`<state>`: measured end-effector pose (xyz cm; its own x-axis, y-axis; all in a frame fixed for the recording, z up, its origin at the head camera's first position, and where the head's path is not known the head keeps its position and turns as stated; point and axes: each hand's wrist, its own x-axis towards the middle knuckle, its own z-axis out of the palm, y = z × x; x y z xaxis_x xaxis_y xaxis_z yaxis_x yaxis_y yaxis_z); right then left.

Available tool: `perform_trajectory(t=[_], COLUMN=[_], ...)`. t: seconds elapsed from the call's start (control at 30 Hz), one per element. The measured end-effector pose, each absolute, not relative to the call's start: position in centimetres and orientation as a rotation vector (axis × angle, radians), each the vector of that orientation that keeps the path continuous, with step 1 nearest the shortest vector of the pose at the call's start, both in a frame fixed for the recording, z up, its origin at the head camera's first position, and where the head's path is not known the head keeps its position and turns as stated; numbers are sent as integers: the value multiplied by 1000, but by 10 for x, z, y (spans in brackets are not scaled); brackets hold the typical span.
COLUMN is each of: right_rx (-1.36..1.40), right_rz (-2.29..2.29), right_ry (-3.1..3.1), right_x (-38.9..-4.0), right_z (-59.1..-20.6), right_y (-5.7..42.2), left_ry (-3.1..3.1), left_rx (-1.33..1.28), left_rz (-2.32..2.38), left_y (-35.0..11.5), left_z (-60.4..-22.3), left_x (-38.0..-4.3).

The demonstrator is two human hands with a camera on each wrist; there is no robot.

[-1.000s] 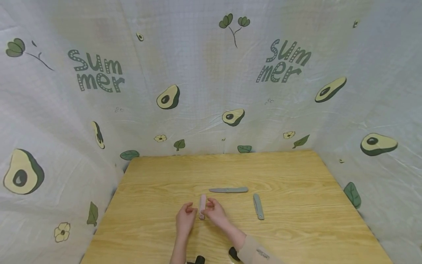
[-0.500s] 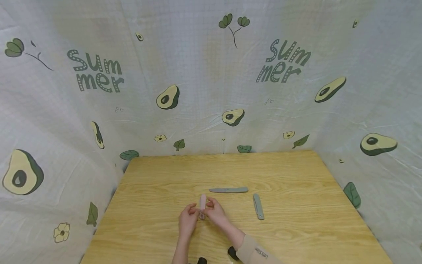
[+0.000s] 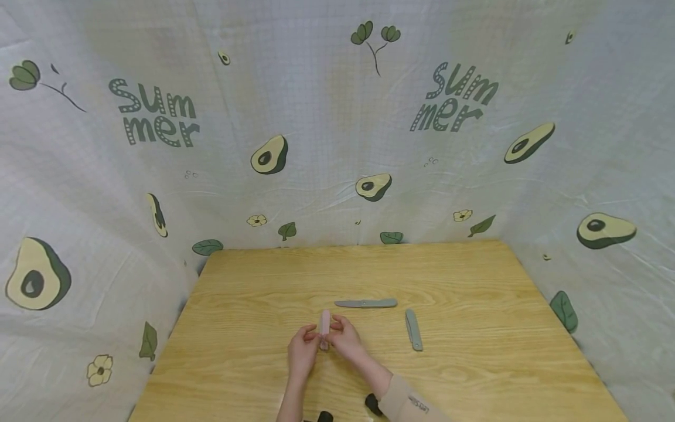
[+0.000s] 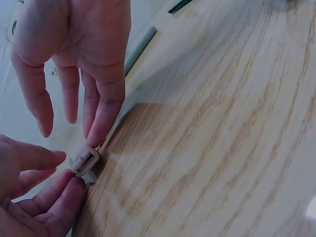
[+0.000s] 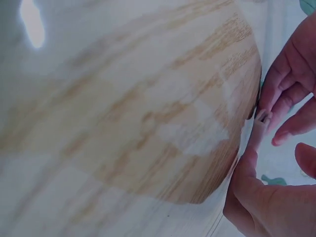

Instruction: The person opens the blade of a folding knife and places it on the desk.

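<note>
A pink folding knife (image 3: 325, 322) lies lengthwise on the table between both hands, its handle pointing away from me. My left hand (image 3: 303, 354) has its fingertips at the knife's left side, close to the near end, and pinches it there. From the right, my right hand (image 3: 345, 340) holds the handle between thumb and fingers. In the left wrist view, the end of the pink knife (image 4: 85, 160) shows a dark slot. Fingers partly cover the pink knife (image 5: 257, 132) in the right wrist view; its blade cannot be made out.
Beyond the hands, a grey-green knife (image 3: 375, 303) lies unfolded, blade to the left. To the right rests a folded grey-green knife (image 3: 413, 330). The wooden table (image 3: 253, 281) meets an avocado-print curtain (image 3: 316, 117) at its back and sides.
My left hand has moved a little to the right, from beside the pink knife to touching it. My right hand stays almost in place; both green knives lie where they were.
</note>
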<state>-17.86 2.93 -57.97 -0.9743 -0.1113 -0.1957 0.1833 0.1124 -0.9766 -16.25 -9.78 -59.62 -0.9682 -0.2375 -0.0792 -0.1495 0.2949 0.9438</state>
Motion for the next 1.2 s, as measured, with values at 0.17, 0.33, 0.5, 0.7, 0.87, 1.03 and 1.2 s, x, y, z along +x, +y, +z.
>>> perform_trajectory(t=[0.17,0.33,0.5,0.7,0.87,1.03,1.2], right_rx=[76,81,62,72,19,-159,-287], right_rz=[-1981,-1995,-2016,-1994,-1985,-1985,-1944], right_ry=[2145,2148,2150,2178,2185,2167,2150], right_x=[-179,-180,-181,-183,-182,-181,-180], right_z=[-581,-581,-580,-579,-580,-576,-563], right_y=[30,32,34,35,37,41,46], left_ry=[-2434,-2399,-2370,-2343,-2365,-2370,-2356], left_rx=[378,366,374,310,193,106,36], left_rz=[-1827,-1892,-1980,-2128,-2205,-2266,-2313], left_y=[-97,-97,-99,-101,-106,-112,-116], left_z=[-599,-601,-600,-600,-597,-591,-584], left_x=[-165,-167,-168,-167,-164,-162,-162])
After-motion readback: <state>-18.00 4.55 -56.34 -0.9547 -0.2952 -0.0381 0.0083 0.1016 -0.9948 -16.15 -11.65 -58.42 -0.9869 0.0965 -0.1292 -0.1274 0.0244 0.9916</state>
